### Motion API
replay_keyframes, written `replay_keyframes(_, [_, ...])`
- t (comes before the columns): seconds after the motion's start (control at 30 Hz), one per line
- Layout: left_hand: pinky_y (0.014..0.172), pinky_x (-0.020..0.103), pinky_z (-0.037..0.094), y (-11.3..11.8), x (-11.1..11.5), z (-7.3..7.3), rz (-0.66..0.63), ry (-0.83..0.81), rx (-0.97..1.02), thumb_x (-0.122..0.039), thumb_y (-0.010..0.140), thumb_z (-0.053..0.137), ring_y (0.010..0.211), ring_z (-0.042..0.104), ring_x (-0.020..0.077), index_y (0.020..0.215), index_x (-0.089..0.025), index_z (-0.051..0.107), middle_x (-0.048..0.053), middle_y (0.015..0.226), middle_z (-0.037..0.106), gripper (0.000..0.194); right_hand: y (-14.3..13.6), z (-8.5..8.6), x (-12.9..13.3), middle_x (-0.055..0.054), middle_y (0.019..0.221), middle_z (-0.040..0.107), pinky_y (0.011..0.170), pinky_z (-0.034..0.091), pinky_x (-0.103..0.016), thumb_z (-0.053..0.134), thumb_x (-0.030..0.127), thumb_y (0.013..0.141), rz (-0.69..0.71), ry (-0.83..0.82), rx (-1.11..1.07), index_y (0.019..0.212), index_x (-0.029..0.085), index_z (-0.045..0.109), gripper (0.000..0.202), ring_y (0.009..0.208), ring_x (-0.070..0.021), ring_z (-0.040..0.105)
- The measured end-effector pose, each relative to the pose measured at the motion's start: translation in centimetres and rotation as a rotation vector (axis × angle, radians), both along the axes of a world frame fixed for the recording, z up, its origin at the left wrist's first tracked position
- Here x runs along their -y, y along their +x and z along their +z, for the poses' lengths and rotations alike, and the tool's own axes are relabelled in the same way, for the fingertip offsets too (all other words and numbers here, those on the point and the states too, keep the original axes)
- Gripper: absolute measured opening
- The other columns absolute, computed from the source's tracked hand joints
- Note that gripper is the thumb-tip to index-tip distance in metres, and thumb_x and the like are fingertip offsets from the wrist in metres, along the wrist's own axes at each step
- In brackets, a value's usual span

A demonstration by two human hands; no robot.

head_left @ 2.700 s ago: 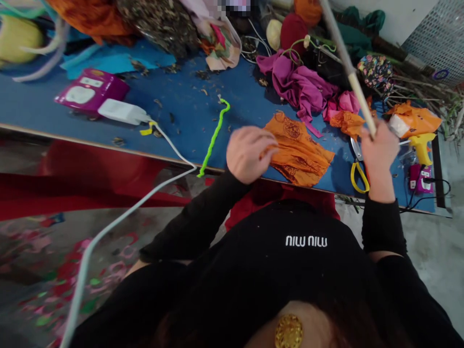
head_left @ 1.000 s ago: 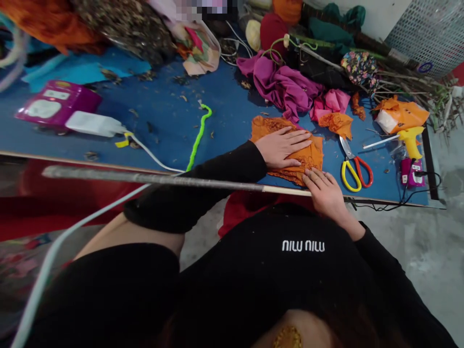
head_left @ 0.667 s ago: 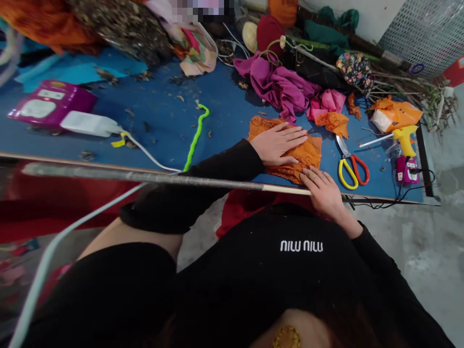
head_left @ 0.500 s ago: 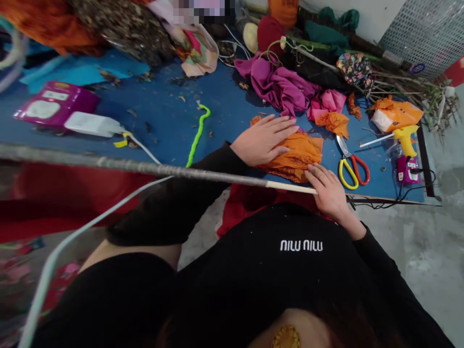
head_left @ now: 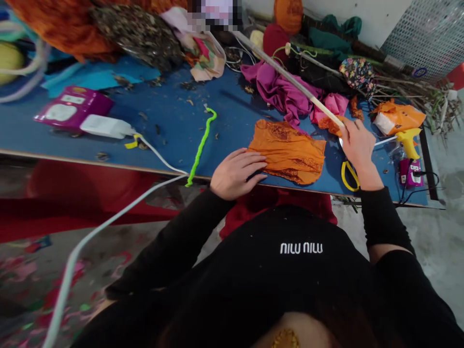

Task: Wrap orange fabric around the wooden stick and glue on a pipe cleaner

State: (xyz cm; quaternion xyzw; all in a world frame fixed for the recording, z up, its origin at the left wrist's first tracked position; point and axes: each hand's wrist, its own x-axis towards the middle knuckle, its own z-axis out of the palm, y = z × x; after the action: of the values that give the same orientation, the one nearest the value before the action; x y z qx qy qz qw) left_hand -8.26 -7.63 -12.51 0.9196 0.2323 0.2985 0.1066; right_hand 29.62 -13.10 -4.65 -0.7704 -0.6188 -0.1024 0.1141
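My right hand is closed round the pale bare end of a long stick, whose remaining length is wrapped in grey. The stick slants away over the table toward the far side. A crumpled orange cloth lies spread near the table's front edge. On its left end rest the fingertips of my left hand, which lies flat with fingers stretched out. Under my right hand are scissors with a yellow handle showing; the rest is mostly hidden.
Purple cloth and pink cloth lie behind. A yellow glue gun and a purple power strip sit at the right. A green fuzzy wire and a purple box are leftward. A white cable hangs off the front.
My right hand has moved up and right, swinging the stick from along the front edge to over the table. My left hand has slid back toward the edge, uncovering the orange cloth.
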Motion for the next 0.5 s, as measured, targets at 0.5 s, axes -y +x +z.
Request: replay_keyframes(0.5, [0.100, 0.040, 0.060, 13.7, -0.2, 3.3, -0.130, -0.134, -0.056, -0.022, 0.106, 0.053, 0.113, 0.076, 0.0276, 0.119, -0.018, 0.081, 0.012, 0.123, 0.081, 0.032, -2.6, -0.9, 12.0, -0.023, 0.128, 0.064, 0.098, 0.054, -0.049, 0.059, 0.024, 0.087, -0.292, -0.262, -0.108, 0.144, 0.012, 0.057, 0.058, 0.117, -0.0383, 0.063])
